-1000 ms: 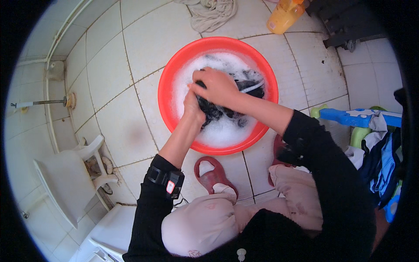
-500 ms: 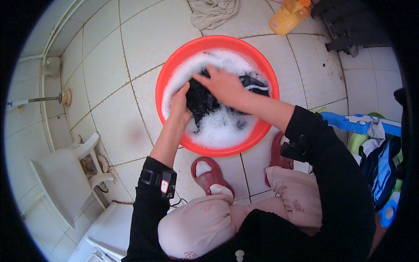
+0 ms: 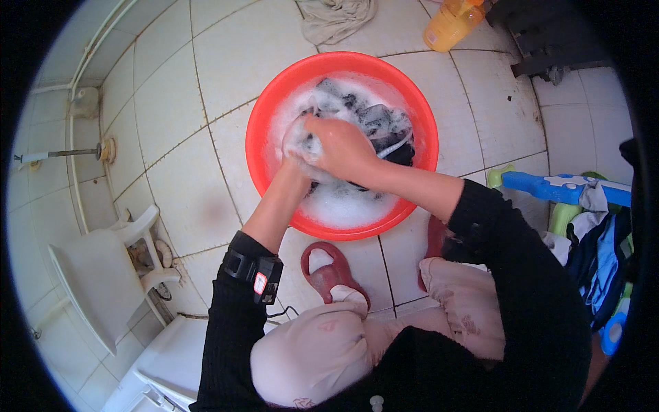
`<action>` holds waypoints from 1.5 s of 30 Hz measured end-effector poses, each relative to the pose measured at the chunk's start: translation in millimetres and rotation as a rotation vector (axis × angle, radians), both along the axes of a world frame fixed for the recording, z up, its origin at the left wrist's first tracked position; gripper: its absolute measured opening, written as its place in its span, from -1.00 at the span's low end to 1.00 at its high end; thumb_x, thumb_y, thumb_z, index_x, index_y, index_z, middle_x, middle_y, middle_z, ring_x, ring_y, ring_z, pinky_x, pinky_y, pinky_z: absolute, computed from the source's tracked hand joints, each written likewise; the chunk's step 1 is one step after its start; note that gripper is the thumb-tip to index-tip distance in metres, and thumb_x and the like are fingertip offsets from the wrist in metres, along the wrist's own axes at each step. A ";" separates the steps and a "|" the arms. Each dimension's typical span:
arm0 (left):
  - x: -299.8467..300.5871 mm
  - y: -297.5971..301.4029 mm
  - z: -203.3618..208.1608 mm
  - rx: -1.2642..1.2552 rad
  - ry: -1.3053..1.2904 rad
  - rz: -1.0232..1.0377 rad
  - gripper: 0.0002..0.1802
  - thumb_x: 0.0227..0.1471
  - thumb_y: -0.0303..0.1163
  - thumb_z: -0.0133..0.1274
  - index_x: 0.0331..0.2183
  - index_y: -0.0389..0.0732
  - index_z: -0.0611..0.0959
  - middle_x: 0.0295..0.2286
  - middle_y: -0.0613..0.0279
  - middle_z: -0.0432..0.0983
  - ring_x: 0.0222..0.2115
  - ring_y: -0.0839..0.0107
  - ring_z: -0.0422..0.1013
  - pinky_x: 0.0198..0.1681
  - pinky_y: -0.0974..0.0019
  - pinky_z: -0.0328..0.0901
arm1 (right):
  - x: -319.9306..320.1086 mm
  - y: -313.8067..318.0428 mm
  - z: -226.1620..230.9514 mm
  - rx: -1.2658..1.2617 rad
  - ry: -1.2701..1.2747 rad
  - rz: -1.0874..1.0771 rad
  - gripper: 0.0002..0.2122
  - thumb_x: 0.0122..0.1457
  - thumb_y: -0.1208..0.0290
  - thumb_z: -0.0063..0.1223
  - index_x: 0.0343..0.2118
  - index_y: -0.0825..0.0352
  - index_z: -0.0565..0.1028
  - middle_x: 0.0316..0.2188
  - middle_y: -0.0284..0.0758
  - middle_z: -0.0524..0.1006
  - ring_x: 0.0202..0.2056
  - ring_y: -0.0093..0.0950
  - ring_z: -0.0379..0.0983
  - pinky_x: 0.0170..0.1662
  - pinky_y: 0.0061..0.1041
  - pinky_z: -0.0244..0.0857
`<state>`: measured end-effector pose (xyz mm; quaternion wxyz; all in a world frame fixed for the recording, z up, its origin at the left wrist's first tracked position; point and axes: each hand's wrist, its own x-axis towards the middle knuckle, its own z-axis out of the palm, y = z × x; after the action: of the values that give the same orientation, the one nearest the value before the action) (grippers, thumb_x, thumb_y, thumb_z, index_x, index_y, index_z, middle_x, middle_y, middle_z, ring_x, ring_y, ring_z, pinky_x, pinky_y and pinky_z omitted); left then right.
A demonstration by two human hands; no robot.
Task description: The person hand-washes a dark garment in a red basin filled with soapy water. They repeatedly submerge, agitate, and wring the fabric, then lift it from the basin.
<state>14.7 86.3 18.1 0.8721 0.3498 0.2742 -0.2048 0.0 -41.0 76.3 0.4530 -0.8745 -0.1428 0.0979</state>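
Red basin (image 3: pixel 257 147): dark cloth (image 3: pixel 379 122), white suds (image 3: pixel 349 208) (both hands (image 3: pixel 340 145) together inside).

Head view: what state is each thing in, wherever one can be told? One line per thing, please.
Red basin, set on the floor
White suds, spread inside the basin
Dark laundry, wet, bunched, streaked with foam
Left hand, foamy, partly hidden; grip unclear
Right hand, curled against the left; grip unclear
Orange bottle, seemingly upright
Pale cloth, crumpled on the floor
Red slippers, worn
Black sleeves, pushed partway up
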 end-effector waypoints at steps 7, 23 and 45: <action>-9.7 -3.7 16.3 0.209 0.116 0.011 -0.67 0.14 -0.16 -0.15 -0.25 -0.20 0.54 -0.32 0.19 0.50 -0.32 0.32 0.46 -0.21 0.21 0.37 | 14.6 -6.8 11.3 -0.003 -0.083 -0.064 -0.77 0.05 0.16 0.01 -0.41 0.21 0.53 -0.45 -0.17 0.50 -0.40 -0.15 0.45 -0.35 -0.21 0.32; -7.7 22.4 -15.5 0.276 0.236 -0.074 -0.72 0.07 -0.40 -0.07 -0.16 -0.28 0.49 -0.26 0.10 0.52 -0.30 0.19 0.48 -0.16 0.12 0.40 | 23.9 -30.4 -35.6 -0.629 -0.231 0.269 -0.71 0.16 0.35 -0.17 -0.04 0.02 0.37 -0.11 -0.14 0.32 -0.28 -0.22 0.48 -0.28 -0.21 0.42; -16.8 -15.2 15.4 0.150 0.261 -0.062 -0.67 0.17 -0.16 -0.17 -0.22 -0.21 0.51 -0.34 0.18 0.52 -0.31 0.32 0.48 -0.23 0.18 0.40 | 37.8 -10.3 3.5 -0.109 0.050 -0.010 -0.70 0.08 0.09 -0.09 -0.38 0.24 0.52 -0.39 -0.14 0.52 -0.29 -0.17 0.46 -0.26 -0.21 0.34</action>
<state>-2.0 71.1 33.5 0.7936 0.3927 0.3889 -0.2544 37.8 -51.3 79.8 0.4087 -0.8958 -0.1217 0.1251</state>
